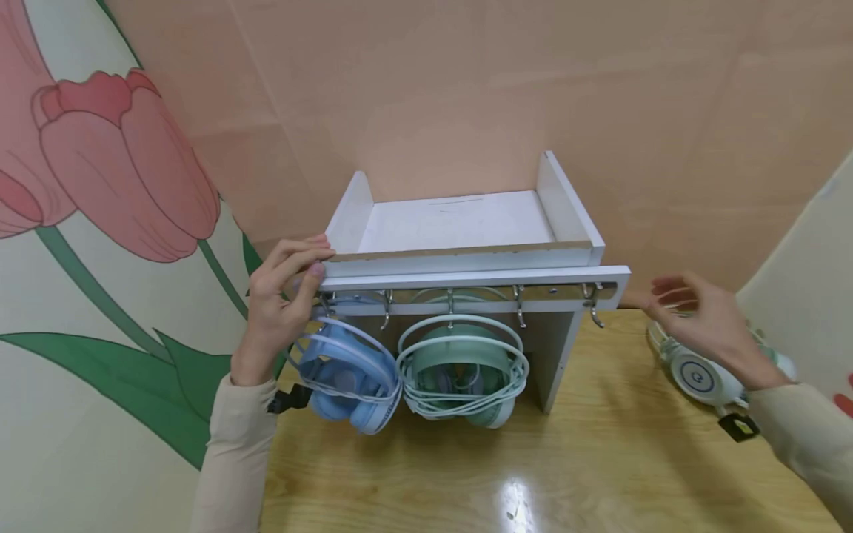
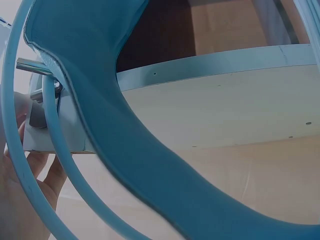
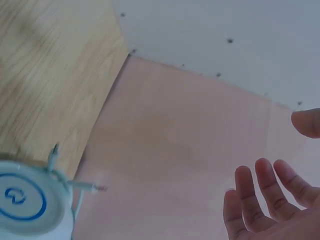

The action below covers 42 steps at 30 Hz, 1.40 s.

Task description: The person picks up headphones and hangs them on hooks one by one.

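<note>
My left hand grips the left end of a white shelf rack, with the thumb at its front and the fingers over the corner. Blue headphones with a coiled cable hang below that hand. Their headband fills much of the left wrist view and partly covers the hand. Pale green headphones hang from a middle hook. My right hand is in the air beyond the rack's right end, fingers loosely bent and holding nothing. Behind and below it, white-and-green headphones lie on the table, partly hidden by the arm.
Metal hooks line the rack's front rail, the rightmost hook bearing nothing. The rack stands on a wooden table against a pinkish-brown backing. A tulip-painted wall is at the left, and a pale wall at the right.
</note>
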### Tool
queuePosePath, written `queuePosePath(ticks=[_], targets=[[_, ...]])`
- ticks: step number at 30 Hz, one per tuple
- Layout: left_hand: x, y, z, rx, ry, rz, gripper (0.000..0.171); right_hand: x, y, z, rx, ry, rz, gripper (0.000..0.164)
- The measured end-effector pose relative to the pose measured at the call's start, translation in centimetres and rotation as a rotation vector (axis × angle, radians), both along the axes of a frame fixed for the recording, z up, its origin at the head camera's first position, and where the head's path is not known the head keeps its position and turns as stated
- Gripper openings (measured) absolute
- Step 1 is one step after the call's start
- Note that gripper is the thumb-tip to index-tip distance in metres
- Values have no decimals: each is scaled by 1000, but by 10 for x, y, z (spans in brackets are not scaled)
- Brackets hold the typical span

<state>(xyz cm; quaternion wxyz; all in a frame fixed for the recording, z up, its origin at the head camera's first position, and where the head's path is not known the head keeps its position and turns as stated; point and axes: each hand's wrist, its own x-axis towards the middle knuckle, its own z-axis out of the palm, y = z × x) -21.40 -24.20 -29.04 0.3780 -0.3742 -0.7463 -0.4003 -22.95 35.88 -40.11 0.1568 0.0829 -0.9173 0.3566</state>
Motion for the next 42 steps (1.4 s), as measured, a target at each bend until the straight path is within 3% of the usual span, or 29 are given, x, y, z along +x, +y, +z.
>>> queuePosePath(ticks=[11, 23, 34, 42], targets=[[-1, -2, 0, -30, 1, 30, 31, -20, 29, -2, -19, -90, 4, 56], [-2, 0, 0, -27, 10, 29, 29, -38, 61, 0, 92, -192, -36, 77], [5, -5, 3, -27, -4, 48, 30, -56, 83, -14, 134, -246, -47, 86], [2, -3, 1, -27, -10, 31, 31, -57, 109, -27, 138, -292, -68, 87]])
